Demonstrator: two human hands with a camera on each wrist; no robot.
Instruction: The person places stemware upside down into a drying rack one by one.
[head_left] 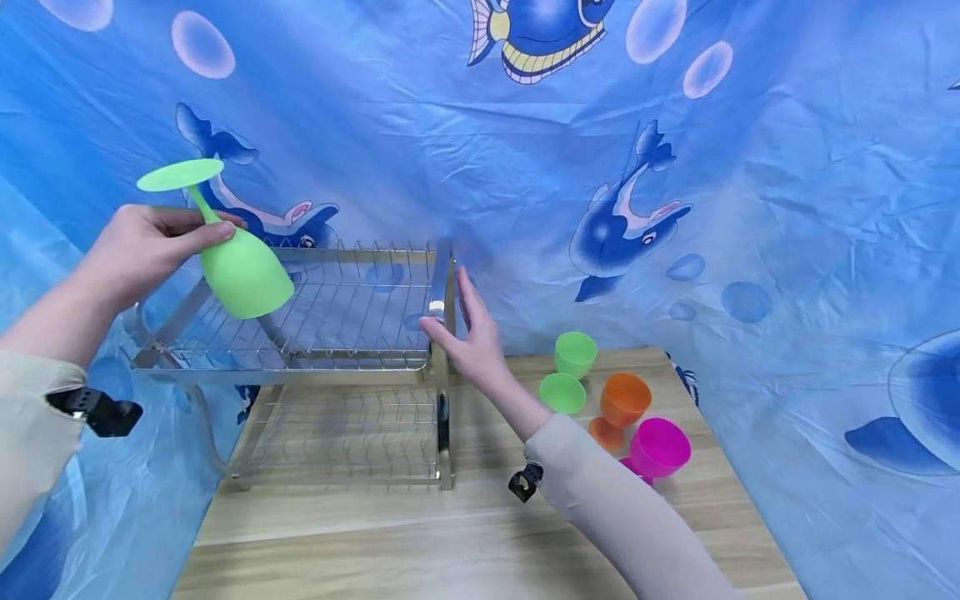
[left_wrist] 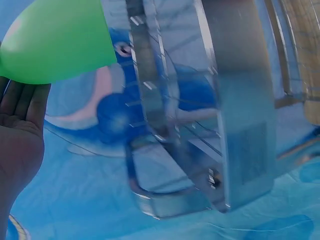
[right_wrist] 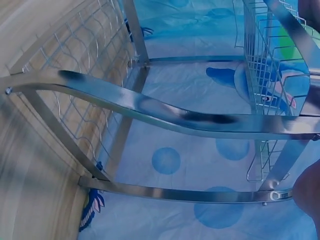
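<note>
You have the green goblet (head_left: 247,271) in your left hand (head_left: 161,242), thumb and fingers closed round its stem. It is held upside down and tilted, foot upward, over the left part of the rack (head_left: 315,376), above its upper tier. From your left wrist, the green bowl shows beside the rack's left end.

Your right hand (head_left: 480,346) is at the rack's right side, fingers extended and thumb spread away from them, with nothing in its grasp. The thumb tip overlaps the metal frame, though you cannot tell for sure whether it presses there.

The rack has two wire tiers and stands on the worktop (head_left: 337,550). To the right of the rack you have four more goblets, mouths up: the farther green cup (head_left: 576,354), the nearer green cup (head_left: 562,393) just in front of it, the orange goblet (head_left: 626,400), and the magenta goblet (head_left: 660,447), which is farthest right from the rack. Behind the rack hangs a blue cloth (head_left: 517,200) printed with sea animals.
</note>
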